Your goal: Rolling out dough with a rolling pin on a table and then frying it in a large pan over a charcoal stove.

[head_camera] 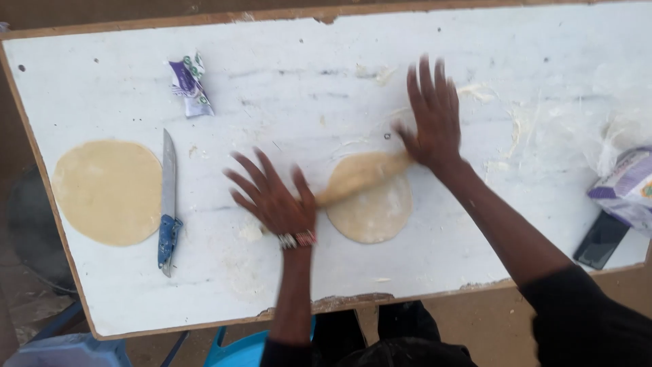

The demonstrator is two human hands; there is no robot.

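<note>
Dark sleeves reach up from the bottom edge onto a white board (475, 224). Both hands are spread flat, fingers splayed, gripping nothing: the left hand (272, 197) presses on the near end of a wooden pin (363, 175), the right hand (435, 122) on its far end, and the pin lies aslant across the upper part of a pale dough disc (373, 207) near the board's middle. Both hands are blurred. To roll this well, I judge the palms should bear evenly on both ends so the disc thins alike all round, with the dough turned now and then to keep it round. A finished disc (109, 191) lies well apart at the left edge, with a blue-handled knife (167, 204) just beside it and a crumpled wrapper (190, 85) above. At the right edge sit a purple-and-white packet (628, 187) and a dark phone (601, 239). Nothing stands near the pin; only flour smears and dough scraps mark the board around it.
</note>
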